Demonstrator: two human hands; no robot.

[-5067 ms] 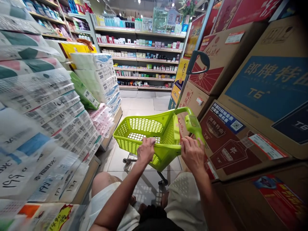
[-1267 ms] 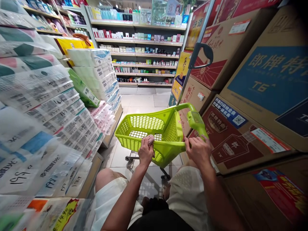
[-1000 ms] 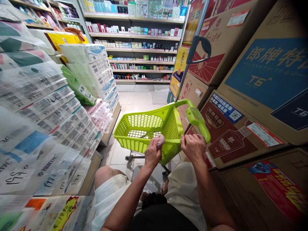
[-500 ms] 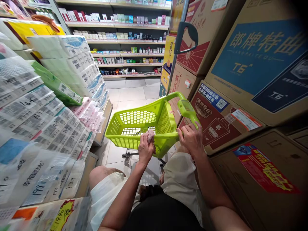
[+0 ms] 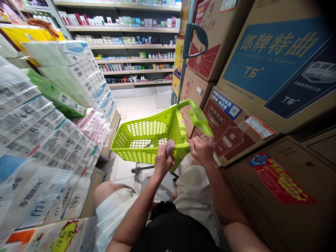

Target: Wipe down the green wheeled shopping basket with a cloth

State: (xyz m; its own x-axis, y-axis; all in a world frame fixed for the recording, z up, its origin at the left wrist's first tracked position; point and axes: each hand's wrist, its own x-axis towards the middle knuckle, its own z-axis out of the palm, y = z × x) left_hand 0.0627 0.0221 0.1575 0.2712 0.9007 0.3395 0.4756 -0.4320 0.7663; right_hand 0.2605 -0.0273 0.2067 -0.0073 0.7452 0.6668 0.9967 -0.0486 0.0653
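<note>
A lime-green plastic shopping cart stands on the tiled floor in front of me, its side turned toward my knees. My left hand is closed on a small pinkish-grey cloth, pressing it against the near rim of the basket. With its fingers wrapped round the cart's rim near the handle, my right hand grips the cart. I see nothing lying in the basket. The undersides of both hands are hidden.
Stacked packs of tissue paper line the left side. Large cardboard boxes rise close on the right, beside a metal pole with a dark grey handle. Shelves of small goods stand at the back, beyond the tiled floor.
My left hand has slid the cloth along the rim toward the cart's handle, closer to my right hand. My right hand keeps its grip. The view has shifted slightly to the right.
</note>
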